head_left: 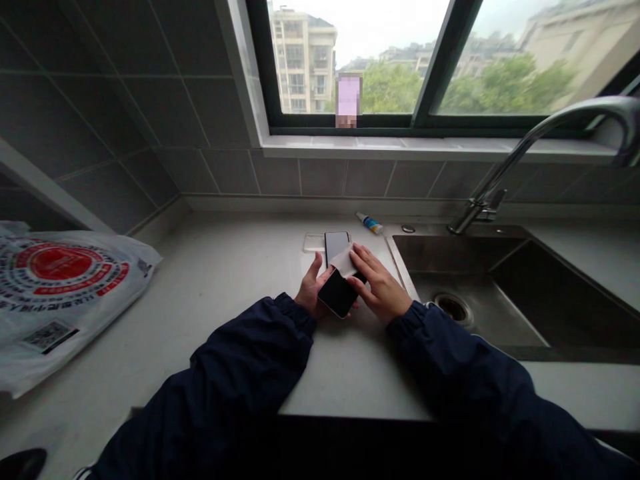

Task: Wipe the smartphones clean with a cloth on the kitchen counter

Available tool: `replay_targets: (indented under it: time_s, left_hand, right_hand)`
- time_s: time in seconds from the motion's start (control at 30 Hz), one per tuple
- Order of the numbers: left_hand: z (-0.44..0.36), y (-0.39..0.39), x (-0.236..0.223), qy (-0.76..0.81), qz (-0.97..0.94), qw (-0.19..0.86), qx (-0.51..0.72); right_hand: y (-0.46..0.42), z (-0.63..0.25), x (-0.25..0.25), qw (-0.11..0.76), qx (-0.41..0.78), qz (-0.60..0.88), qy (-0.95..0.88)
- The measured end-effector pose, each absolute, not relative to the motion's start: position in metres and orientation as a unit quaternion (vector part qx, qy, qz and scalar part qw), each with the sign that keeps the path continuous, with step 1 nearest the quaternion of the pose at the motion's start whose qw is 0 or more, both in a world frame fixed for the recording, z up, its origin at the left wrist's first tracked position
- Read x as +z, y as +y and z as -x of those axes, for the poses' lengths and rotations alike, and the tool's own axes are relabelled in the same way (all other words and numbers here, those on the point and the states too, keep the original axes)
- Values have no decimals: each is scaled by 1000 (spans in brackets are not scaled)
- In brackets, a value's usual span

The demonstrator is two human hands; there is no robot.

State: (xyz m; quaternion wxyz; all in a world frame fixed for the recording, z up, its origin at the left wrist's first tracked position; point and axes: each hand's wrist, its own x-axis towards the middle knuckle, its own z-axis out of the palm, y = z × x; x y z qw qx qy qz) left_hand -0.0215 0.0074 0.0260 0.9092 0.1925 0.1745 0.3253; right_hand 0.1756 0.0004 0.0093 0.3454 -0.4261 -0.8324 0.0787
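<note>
White tissue (343,261) under right hand (383,287), phone (339,295) in left (314,288), glue tube (369,223) near sink (520,293)

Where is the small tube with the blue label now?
In the head view, the tube lies on the counter beyond the right hand, just left of the sink.

Your left hand (315,292) holds a glossy black rectangular phone (338,297) | your right hand (384,288) presses a thin white cloth (344,260) on it | just beyond your grip: grey-faced black-edged slab (336,243), clear plastic case (314,242) | right of grip: steel sink (470,273)
</note>
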Motion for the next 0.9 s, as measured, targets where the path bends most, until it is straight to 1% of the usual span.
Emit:
replay_targets:
  time_s: [0.2,0.37,0.53,0.7,0.9]
  left_hand:
    - [22,8,24,167,-180,913,326]
    - [22,9,22,191,-173,910,324]
    - [16,10,19,133,-136,912,364]
    - [13,11,17,122,-114,906,388]
    - [21,12,17,139,-111,920,350]
  right_hand:
    - [-1,-175,11,347,83,424,-833]
    - [-5,-173,12,308,89,427,-846]
    - [-10,-171,17,268,93,416,-864]
    - [-16,-165,22,232,128,361,-894]
    - [-26,-160,29,251,172,288,-908]
